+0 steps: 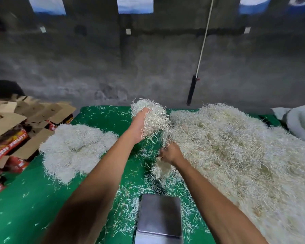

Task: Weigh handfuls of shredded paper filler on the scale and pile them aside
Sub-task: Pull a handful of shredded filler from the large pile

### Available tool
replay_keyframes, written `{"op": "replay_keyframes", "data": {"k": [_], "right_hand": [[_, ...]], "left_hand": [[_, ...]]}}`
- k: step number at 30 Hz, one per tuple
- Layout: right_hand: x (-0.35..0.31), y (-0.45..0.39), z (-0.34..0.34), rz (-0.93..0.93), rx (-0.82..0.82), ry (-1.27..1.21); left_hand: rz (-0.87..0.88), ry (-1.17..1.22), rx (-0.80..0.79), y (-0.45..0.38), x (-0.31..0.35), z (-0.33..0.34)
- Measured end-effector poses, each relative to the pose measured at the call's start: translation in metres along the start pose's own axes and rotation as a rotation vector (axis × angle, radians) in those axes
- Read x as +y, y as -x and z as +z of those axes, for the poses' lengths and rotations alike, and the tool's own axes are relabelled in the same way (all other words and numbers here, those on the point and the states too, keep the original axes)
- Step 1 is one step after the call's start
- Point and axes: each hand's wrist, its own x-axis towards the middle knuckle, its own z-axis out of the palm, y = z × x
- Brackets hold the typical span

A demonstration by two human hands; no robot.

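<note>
The left hand (139, 125) is held up with its fingers (145, 110) curled into a handful of shredded paper (153, 115) above the green bench (25, 205). The right hand (171, 153) is lower, fingers pinching a small tuft (161, 169) that hangs down — right at the edge of the big heap (236, 147). Near the person sits the scale (159, 213), its plate bare, loose bits around it. A smaller white pile (72, 148) lies to the left, beside cardboard boxes (12, 131).
</note>
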Motion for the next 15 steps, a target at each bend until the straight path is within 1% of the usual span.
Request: {"op": "replay_keyframes", "data": {"k": [3, 4, 5, 7, 8, 10, 11, 12, 13, 14, 15], "right_hand": [[-0.005, 0.001, -0.009, -0.036, 0.107, -0.266], [-0.011, 0.001, -0.014, -0.074, 0.141, -0.298], [-0.019, 0.001, -0.018, -0.113, 0.149, -0.335], [-0.038, 0.002, -0.023, -0.174, 0.089, -0.481], [-0.047, 0.003, -0.025, -0.188, 0.022, -0.577], [-0.060, 0.007, -0.027, -0.181, -0.175, -0.807], [-0.062, 0.010, -0.028, -0.157, -0.271, -0.940], [-0.061, 0.013, -0.027, -0.125, -0.329, -1.037], [-0.056, 0.015, -0.024, -0.099, -0.339, -1.079], [-0.049, 0.018, -0.021, -0.088, -0.293, -1.045], [-0.039, 0.021, -0.017, -0.079, -0.185, -0.933]], "left_hand": [[-0.107, -0.082, 0.145, -0.001, -0.023, -0.021], [-0.158, -0.094, 0.153, 0.001, -0.034, -0.027], [-0.207, -0.061, 0.112, 0.002, -0.048, -0.032], [-0.303, 0.112, -0.053, 0.006, -0.078, -0.039], [-0.353, 0.219, -0.108, 0.011, -0.091, -0.039], [-0.419, 0.489, -0.171, 0.017, -0.117, -0.038], [-0.418, 0.635, -0.200, 0.019, -0.128, -0.035], [-0.405, 0.761, -0.223, 0.022, -0.135, -0.032], [-0.382, 0.840, -0.226, 0.026, -0.139, -0.031], [-0.353, 0.881, -0.216, 0.030, -0.142, -0.030], [-0.327, 0.877, -0.186, 0.034, -0.145, -0.032]]}}
